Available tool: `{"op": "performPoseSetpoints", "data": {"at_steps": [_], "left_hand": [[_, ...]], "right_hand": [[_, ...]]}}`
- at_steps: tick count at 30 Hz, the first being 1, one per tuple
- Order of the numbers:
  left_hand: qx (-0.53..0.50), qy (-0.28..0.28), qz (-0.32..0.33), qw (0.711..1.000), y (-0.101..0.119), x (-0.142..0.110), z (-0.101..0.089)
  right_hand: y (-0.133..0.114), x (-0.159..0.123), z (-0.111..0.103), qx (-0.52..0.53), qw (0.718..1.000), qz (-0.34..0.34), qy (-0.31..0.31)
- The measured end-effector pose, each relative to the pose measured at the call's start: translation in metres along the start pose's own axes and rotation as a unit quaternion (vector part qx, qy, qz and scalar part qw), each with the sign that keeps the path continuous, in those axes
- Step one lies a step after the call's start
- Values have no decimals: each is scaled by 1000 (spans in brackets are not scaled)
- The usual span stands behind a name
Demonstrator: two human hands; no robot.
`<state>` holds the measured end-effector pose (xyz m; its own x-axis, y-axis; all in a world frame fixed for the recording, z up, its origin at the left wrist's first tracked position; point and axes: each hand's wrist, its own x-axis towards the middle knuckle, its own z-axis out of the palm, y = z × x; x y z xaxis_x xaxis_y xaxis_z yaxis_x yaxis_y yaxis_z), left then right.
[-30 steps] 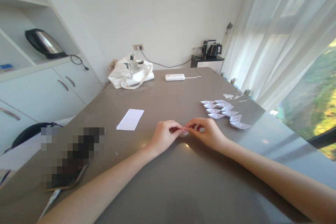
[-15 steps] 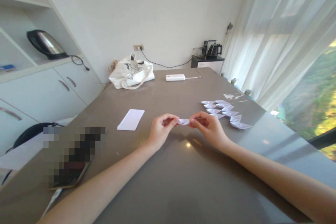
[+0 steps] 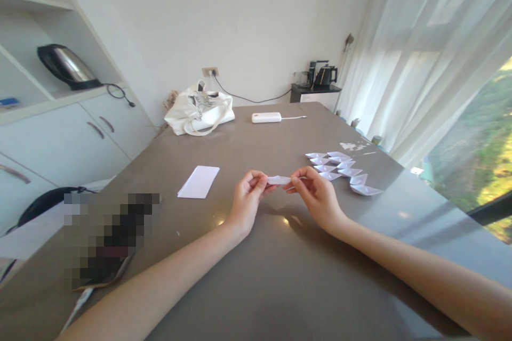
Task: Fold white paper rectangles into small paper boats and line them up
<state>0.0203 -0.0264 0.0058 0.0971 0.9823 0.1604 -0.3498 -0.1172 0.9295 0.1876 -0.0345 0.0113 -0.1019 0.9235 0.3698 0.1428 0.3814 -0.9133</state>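
Observation:
My left hand (image 3: 248, 200) and my right hand (image 3: 316, 197) pinch the two ends of a small folded white paper piece (image 3: 279, 180), held a little above the grey table (image 3: 256, 277). Both hands' fingers are closed on it. Just beyond my right hand, several small white paper boats (image 3: 344, 170) lie grouped on the table. A folded white sheet of paper (image 3: 199, 181) lies flat to the left of my left hand.
A white handbag (image 3: 199, 113) and a white power bank (image 3: 266, 117) with its cable sit at the table's far end. Paper scraps (image 3: 352, 146) lie near the right edge. A phone-like object (image 3: 102, 277) rests at the near left. A kettle (image 3: 66, 66) stands on the shelf.
My hands have lifted the paper piece off the table and drawn slightly apart, stretching it out between the fingertips.

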Motion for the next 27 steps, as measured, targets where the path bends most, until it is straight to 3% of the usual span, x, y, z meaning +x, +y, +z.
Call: {"op": "performPoseSetpoints", "data": {"at_steps": [12,21,27], "left_hand": [[102,-62,46,992,1,-4,-1],[275,-106,61,954,6,-2,-7],[287,-111,54,950,8,-2,-6]], "right_hand": [[0,-1,-6,-61,993,27,-95],[4,2,-8,-100,991,30,-86],[3,0,-6,-139,987,32,-78]]}}
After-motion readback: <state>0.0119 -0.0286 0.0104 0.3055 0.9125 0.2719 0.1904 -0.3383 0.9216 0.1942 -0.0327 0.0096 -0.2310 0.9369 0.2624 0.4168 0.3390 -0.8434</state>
